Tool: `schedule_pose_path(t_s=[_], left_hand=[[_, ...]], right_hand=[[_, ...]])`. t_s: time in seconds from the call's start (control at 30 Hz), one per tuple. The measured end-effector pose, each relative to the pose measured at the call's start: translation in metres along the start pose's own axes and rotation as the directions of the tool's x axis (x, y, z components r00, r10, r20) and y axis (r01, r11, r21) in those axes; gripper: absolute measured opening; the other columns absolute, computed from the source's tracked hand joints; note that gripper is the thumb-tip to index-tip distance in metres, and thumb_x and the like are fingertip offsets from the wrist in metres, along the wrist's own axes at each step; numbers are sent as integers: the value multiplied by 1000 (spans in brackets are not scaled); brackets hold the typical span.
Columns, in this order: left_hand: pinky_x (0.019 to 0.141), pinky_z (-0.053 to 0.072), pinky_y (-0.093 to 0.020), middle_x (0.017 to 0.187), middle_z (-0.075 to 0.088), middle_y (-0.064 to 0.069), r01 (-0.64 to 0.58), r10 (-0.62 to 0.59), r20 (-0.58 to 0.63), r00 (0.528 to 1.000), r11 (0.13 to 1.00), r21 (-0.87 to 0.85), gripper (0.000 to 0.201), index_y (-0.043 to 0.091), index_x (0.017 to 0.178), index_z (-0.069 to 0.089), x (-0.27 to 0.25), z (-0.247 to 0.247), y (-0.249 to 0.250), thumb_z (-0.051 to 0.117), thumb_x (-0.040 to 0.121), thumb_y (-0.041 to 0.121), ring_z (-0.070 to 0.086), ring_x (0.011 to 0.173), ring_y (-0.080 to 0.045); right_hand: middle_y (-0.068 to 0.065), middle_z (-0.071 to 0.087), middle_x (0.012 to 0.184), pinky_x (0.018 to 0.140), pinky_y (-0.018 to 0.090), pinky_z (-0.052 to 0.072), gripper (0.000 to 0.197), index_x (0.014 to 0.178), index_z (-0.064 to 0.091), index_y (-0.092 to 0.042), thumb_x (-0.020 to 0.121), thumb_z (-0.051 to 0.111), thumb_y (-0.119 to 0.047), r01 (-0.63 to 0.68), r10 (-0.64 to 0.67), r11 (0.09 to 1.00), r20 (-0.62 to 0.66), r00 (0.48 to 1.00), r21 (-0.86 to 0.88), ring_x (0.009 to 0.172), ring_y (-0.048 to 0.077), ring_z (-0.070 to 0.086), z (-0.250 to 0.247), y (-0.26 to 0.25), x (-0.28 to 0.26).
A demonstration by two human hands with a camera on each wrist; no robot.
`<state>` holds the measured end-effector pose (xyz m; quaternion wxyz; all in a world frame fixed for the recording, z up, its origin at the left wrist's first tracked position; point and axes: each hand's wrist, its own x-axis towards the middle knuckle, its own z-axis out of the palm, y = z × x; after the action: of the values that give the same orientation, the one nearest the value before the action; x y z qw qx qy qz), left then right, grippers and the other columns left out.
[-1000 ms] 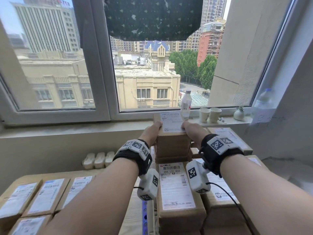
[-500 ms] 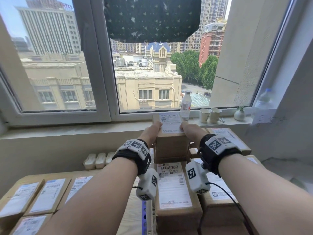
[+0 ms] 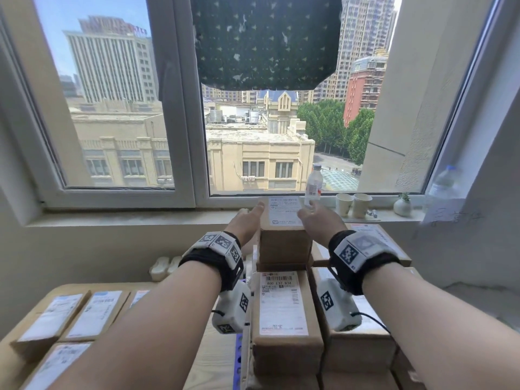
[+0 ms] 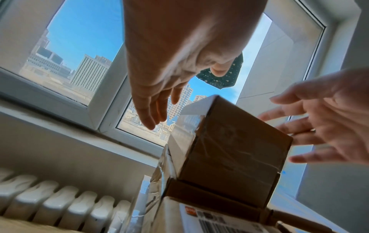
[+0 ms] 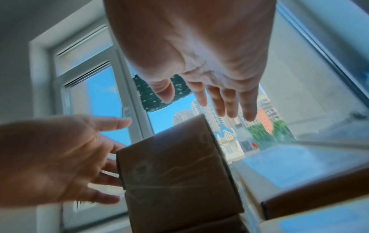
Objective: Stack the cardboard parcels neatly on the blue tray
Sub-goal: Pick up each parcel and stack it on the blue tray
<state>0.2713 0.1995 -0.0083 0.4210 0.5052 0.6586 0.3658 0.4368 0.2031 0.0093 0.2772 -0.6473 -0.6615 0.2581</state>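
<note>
A brown cardboard parcel [image 3: 283, 244] with a white label sits on top of the stack of parcels [image 3: 282, 305] on the blue tray [image 3: 238, 351], of which only a thin edge shows. My left hand [image 3: 252, 213] hovers just off the parcel's left side, with straight, spread fingers. My right hand [image 3: 313, 214] hovers off its right side, also spread. The left wrist view shows the top parcel [image 4: 229, 149] between the left hand [image 4: 151, 110] and right hand [image 4: 319, 123], with gaps on both sides. The right wrist view shows the same parcel [image 5: 175, 170] untouched.
Several loose labelled parcels [image 3: 84, 313] lie on the wooden table at the left. More stacked parcels [image 3: 365, 327] stand to the right of the stack. A water bottle [image 3: 313, 187], paper cups [image 3: 353, 204] and a small vase [image 3: 402, 205] line the windowsill. A radiator [image 3: 161, 266] is below it.
Both hands held the top parcel by its sides before; now they have let go and spread slightly away from it. The parcel stays on the stack.
</note>
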Motion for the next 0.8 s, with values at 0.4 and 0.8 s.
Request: schedule_pose_path(t_s=[0.4, 0.8], left_hand=[[114, 30, -48, 151, 39, -13, -81, 176, -250, 952, 933, 351, 56, 15, 149, 36, -62, -27, -47, 33, 102, 47, 36, 139, -30], [115, 26, -37, 154, 33, -12, 125, 112, -379, 918, 828, 547, 52, 19, 151, 33, -141, -93, -121, 40, 100, 29, 29, 140, -30]], right_hand=[[5, 47, 142, 111, 35, 34, 48, 143, 43, -14, 98, 51, -27, 393, -395, 883, 44, 917, -257, 133, 21, 42, 20, -21, -77], [4, 45, 145, 111, 36, 34, 49, 143, 44, -17, 97, 51, -31, 512, -461, 840, 262, 848, -180, 135, 20, 41, 115, -65, -145]])
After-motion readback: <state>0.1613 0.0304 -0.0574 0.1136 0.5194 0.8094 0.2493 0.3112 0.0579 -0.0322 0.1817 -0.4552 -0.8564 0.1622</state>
